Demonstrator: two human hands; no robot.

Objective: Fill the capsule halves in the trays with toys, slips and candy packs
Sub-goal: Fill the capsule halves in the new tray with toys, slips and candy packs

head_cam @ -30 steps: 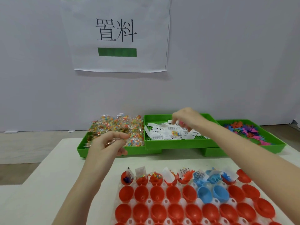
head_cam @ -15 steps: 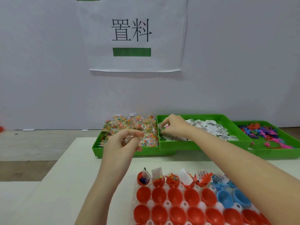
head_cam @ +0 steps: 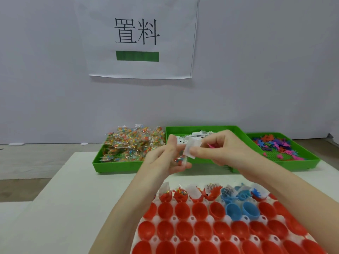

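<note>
Far L on the white bench: green plastic tray heaped w/ clear crinkly candy packs, multicolour beads inside. Middle green tray holds small white paper slips w/ black print; partly hidden behind the hands. R green tray has flat plastic toy figures in pink, purple, blue, orange, spread over a perforated floor.

Both hands meet in mid-air, above the bench and in front of the middle tray. Left hand: fingers curled round one clear candy pack, coloured bits visible thru the wrap. Right hand: thumb & forefinger pinch a white folded slip just beside the left fingertips; a pink toy piece pokes out under the other curled fingers. Can't tell if slip touches the pack.

Near edge: white moulded tray w/ rows of glossy red capsule halves, open side up, plus a few blue halves toward R. Back row already loaded: slips, toys, candy sticking up out of cups. Rows nearer the camera show bare insides.

Wall behind: white paper sign w/ two black characters & a green bar.
</note>
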